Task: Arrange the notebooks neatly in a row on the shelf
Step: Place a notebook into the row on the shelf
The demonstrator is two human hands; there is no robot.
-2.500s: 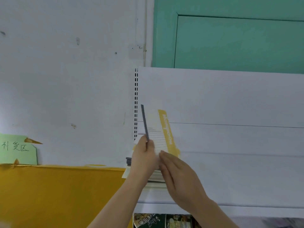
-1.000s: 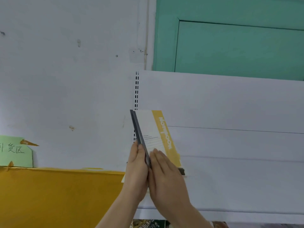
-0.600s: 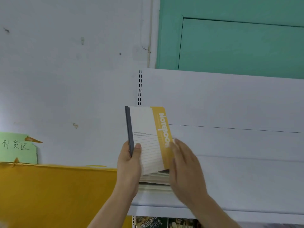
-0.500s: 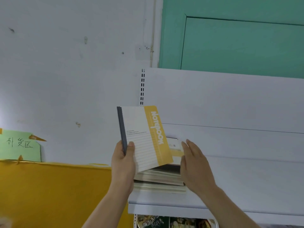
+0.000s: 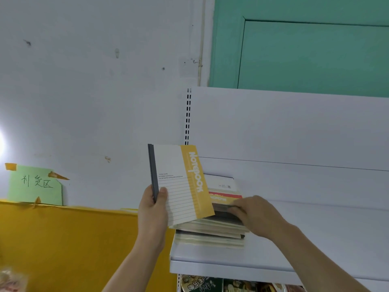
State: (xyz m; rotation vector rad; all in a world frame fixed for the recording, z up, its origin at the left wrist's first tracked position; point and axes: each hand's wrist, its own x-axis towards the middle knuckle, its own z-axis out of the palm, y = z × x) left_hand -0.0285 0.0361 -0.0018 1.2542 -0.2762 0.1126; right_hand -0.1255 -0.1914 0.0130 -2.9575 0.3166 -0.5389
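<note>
My left hand (image 5: 153, 209) grips a yellow-and-white notebook (image 5: 179, 182) by its dark grey spine and holds it upright, cover facing me, above the left end of the white shelf (image 5: 273, 264). Behind it a stack of notebooks (image 5: 212, 230) lies flat on the shelf. My right hand (image 5: 255, 216) reaches from the right, and its fingers grasp the edge of the top notebooks of that stack. The stack's left part is hidden behind the held notebook.
The shelf's white back panel (image 5: 294, 127) rises behind the stack, with a slotted upright (image 5: 188, 116) at its left edge. A green paper sign (image 5: 35, 185) hangs on the wall above a yellow panel (image 5: 63, 245). Packaged goods (image 5: 221, 285) sit under the shelf.
The notebook went from edge-on between both hands to cover-facing in my left hand alone. My right hand let go, moved right and down, and now grasps the flat stack.
</note>
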